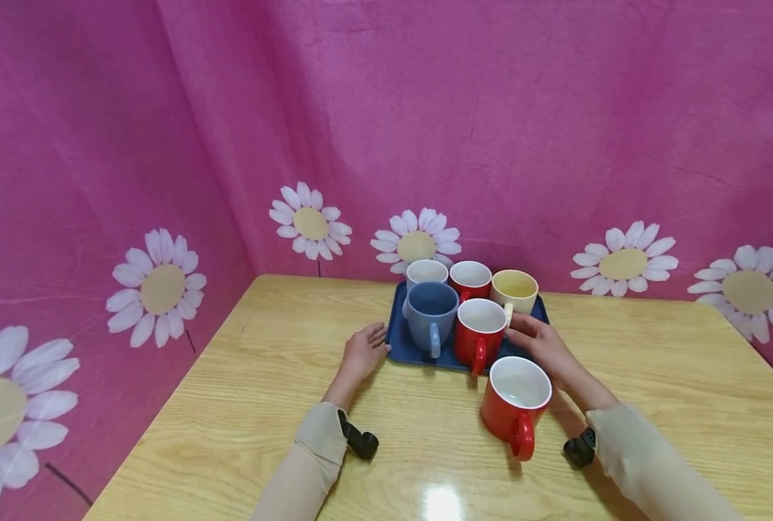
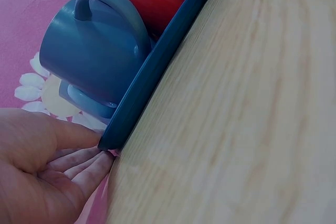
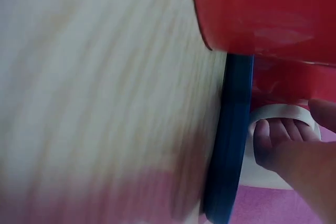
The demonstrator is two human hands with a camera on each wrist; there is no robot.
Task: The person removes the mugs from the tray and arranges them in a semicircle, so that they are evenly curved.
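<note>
Cloth (image 1: 478, 130), pink with big white daisies (image 1: 623, 264), hangs behind the wooden tabletop (image 1: 230, 405) and down its left side. Beige sleeves (image 1: 308, 463) reach in from both sides at the bottom of the head view. Blue tray (image 1: 396, 341) sits toward the back, five mugs upright on it. Left hand (image 1: 363, 352) is at the tray's near left corner; grip nearly closed, pinching the edge, thumb against the rim, fingers below. Right hand (image 1: 546, 349) is over the tray's right side; grip closed up, fingers curled in the cream handle (image 3: 283, 110) of the yellow mug (image 1: 517, 286).

Tray layout, left to right: back row pale mug (image 1: 427, 272), rear red mug (image 1: 470, 274), yellow mug; front row blue mug (image 1: 419, 327), front red mug (image 1: 467, 339). Loose red mug (image 1: 507, 414) stands off the tray, just in front of it, handle toward the person. Black wrist gadget (image 1: 363, 443) on each wrist.
</note>
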